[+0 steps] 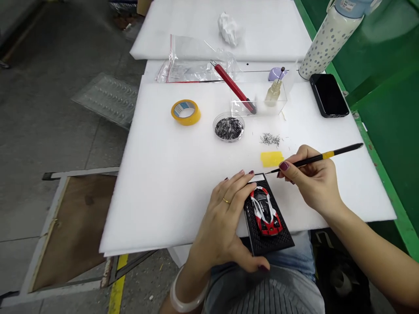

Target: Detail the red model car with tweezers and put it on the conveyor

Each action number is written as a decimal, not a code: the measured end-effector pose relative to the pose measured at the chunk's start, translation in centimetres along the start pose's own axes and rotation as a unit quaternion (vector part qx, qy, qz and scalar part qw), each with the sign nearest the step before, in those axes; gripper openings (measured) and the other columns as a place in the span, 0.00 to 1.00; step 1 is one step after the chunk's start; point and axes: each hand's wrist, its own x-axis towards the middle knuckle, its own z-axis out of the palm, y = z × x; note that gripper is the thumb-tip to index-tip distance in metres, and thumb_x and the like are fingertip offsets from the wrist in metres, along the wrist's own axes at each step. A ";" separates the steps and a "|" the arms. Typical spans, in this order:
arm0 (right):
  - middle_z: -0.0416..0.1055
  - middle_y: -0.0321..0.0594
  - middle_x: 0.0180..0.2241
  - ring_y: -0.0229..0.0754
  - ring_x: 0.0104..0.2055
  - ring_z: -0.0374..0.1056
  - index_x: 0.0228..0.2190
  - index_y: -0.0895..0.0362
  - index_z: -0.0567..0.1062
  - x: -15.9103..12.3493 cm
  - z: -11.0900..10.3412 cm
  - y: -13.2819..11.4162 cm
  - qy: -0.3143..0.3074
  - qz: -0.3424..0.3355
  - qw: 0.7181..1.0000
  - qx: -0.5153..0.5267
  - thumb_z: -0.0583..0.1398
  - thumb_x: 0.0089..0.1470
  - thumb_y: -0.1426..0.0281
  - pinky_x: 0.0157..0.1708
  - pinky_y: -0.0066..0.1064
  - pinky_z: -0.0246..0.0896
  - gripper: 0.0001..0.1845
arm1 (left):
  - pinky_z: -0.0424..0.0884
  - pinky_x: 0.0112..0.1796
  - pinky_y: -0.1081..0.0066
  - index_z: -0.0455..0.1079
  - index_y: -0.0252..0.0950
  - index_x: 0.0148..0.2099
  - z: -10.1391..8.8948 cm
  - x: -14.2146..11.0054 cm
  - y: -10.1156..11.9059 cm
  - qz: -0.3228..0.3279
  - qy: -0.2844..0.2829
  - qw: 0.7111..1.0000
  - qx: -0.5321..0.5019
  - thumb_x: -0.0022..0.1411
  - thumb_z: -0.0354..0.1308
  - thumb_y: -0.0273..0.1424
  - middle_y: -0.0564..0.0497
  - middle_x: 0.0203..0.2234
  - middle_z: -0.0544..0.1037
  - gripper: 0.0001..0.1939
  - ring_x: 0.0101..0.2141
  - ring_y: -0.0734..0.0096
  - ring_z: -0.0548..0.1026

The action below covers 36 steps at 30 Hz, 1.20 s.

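Fingers (290,173) of our right hand (316,181) are closed in a pinch on a slim black-handled brush with a yellow band (345,149), and we have its fine tip right by the far end of a flat black textured rectangular base (279,244); whether it touches, we can't tell. On that base sits our red, white and black model car (269,218), right in front of us, the base's near end jutting past the edge of the white foam-topped tabletop (160,183). Our left hand (221,218) has hold of the base: fingers along its left side, thumb stretched wide by the near end. Just beyond the brush tip we spot a short yellow tape strip (272,159), then a loose scatter of fine black fibres (270,139). To its left, a round clear dish (229,140) full of more fibres; farther left, a yellow roll of tape (176,117)! Behind these, a red pen-shaped tool (233,86) slants across a clear plastic box (238,110), with a small glass bottle (272,94) at the box's right end.
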 end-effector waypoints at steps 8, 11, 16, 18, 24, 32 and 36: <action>0.76 0.35 0.20 0.35 0.21 0.70 0.24 0.56 0.76 -0.2 0.9 0.5 -0.029 0.016 0.999 0.019 0.79 0.41 0.60 0.19 0.24 0.65 0.20 | 0.58 0.66 0.46 0.57 0.36 0.69 0.1 0.2 0.0 0.030 -0.008 0.999 0.040 0.49 0.55 0.74 0.34 0.66 0.69 0.59 0.68 0.41 0.64; 0.76 0.35 0.21 0.35 0.21 0.70 0.24 0.56 0.76 -0.2 1.0 0.5 -0.033 0.016 0.999 0.018 0.79 0.41 0.60 0.20 0.24 0.66 0.20 | 0.58 0.66 0.47 0.57 0.35 0.68 0.0 0.3 0.1 0.030 -0.008 0.999 0.037 0.49 0.56 0.73 0.34 0.66 0.70 0.59 0.68 0.41 0.64; 0.75 0.34 0.21 0.34 0.21 0.70 0.23 0.56 0.76 -0.3 1.1 0.6 -0.031 -0.010 0.999 0.020 0.77 0.44 0.59 0.19 0.23 0.65 0.20 | 0.57 0.66 0.46 0.57 0.35 0.69 0.0 0.1 0.0 0.028 -0.009 0.999 0.037 0.49 0.56 0.73 0.34 0.67 0.68 0.60 0.69 0.41 0.62; 0.75 0.35 0.20 0.34 0.21 0.70 0.24 0.56 0.77 -0.4 0.7 0.8 -0.010 -0.023 1.000 0.008 0.76 0.47 0.56 0.19 0.24 0.65 0.20 | 0.58 0.66 0.45 0.57 0.36 0.69 0.1 -0.1 -0.2 0.026 0.000 0.999 0.032 0.49 0.56 0.73 0.34 0.67 0.67 0.59 0.69 0.40 0.60; 0.76 0.36 0.22 0.36 0.22 0.70 0.24 0.54 0.75 0.1 -1.3 2.2 0.108 -0.062 0.990 -0.060 0.75 0.49 0.55 0.20 0.27 0.64 0.20 | 0.62 0.65 0.46 0.59 0.36 0.69 0.4 -0.5 -0.6 0.030 0.025 0.999 0.018 0.49 0.52 0.76 0.34 0.64 0.70 0.60 0.67 0.41 0.65; 0.77 0.37 0.25 0.38 0.24 0.70 0.26 0.53 0.73 0.7 -1.6 3.6 0.135 -0.077 0.979 -0.133 0.73 0.52 0.56 0.21 0.30 0.60 0.19 | 0.61 0.66 0.48 0.61 0.35 0.68 0.2 -0.5 -0.6 0.027 0.028 0.999 0.018 0.49 0.51 0.76 0.35 0.62 0.74 0.61 0.66 0.42 0.66; 0.78 0.36 0.25 0.39 0.25 0.72 0.25 0.52 0.72 0.8 -1.4 3.7 0.135 -0.084 0.978 -0.136 0.73 0.52 0.55 0.22 0.31 0.62 0.20 | 0.61 0.67 0.50 0.62 0.34 0.68 0.2 -0.5 -0.6 0.030 0.029 0.999 0.020 0.49 0.51 0.76 0.36 0.62 0.74 0.60 0.67 0.43 0.66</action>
